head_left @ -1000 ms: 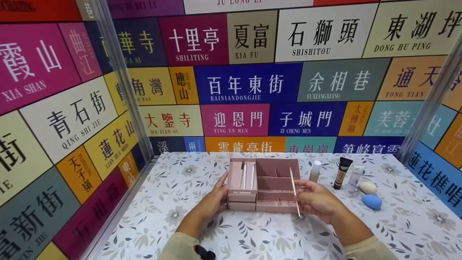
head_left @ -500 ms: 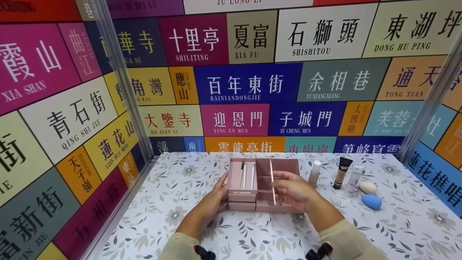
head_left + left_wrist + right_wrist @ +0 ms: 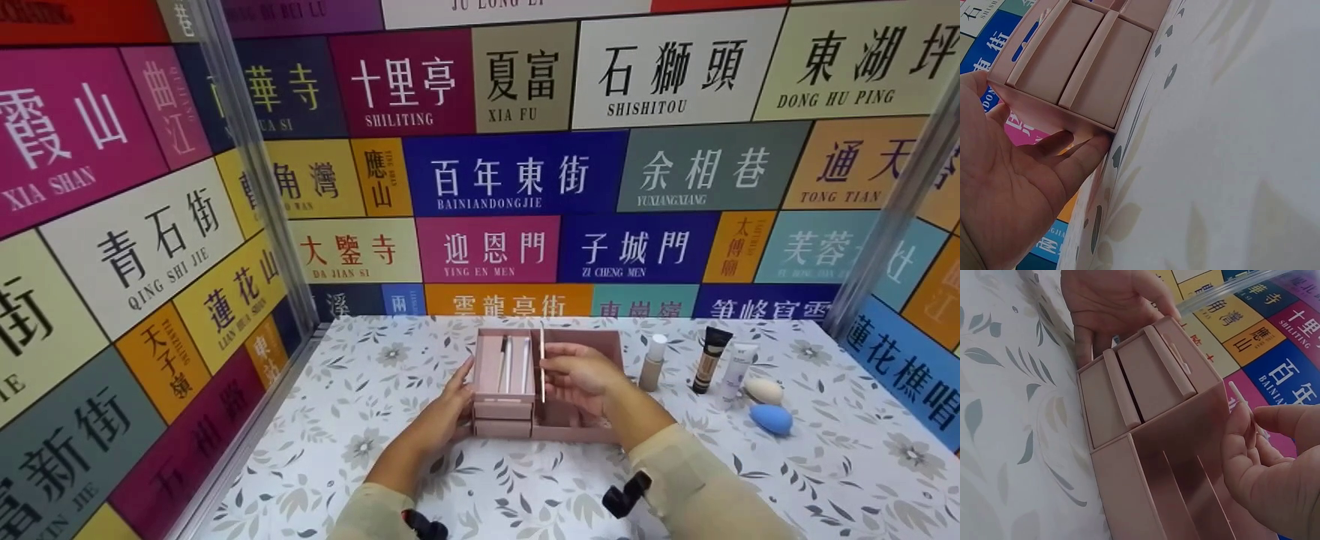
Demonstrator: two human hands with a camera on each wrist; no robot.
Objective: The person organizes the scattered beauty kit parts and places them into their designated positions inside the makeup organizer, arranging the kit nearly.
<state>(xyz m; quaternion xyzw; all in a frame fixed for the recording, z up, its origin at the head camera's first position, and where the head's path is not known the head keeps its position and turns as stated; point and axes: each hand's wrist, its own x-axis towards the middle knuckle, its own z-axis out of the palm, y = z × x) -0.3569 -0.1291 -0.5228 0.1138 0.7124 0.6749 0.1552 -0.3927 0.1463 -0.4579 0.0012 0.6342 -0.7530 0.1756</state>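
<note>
A pink makeup organizer (image 3: 504,412) stands on the table, with two small drawers at its left front and divided compartments at its right. Several slim brushes (image 3: 510,364) lie in the top tray above the drawers. My left hand (image 3: 444,417) rests against the organizer's left side, its fingers spread along the wall in the left wrist view. My right hand (image 3: 589,379) pinches a slim makeup brush (image 3: 542,352) between thumb and fingers. The brush stands nearly upright over the organizer, just right of the tray. In the right wrist view, a pale end of it shows above the fingertips.
Right of the organizer stand a foundation bottle (image 3: 653,361), a black-capped tube (image 3: 709,360) and a white tube (image 3: 739,370). A beige makeup sponge (image 3: 765,391) and a blue one (image 3: 772,418) lie beside them. Sign-covered walls enclose the floral tabletop (image 3: 360,397).
My right hand has moved left with the brush, from the organizer's right edge across the compartments to beside the top tray. The left hand has stayed in place.
</note>
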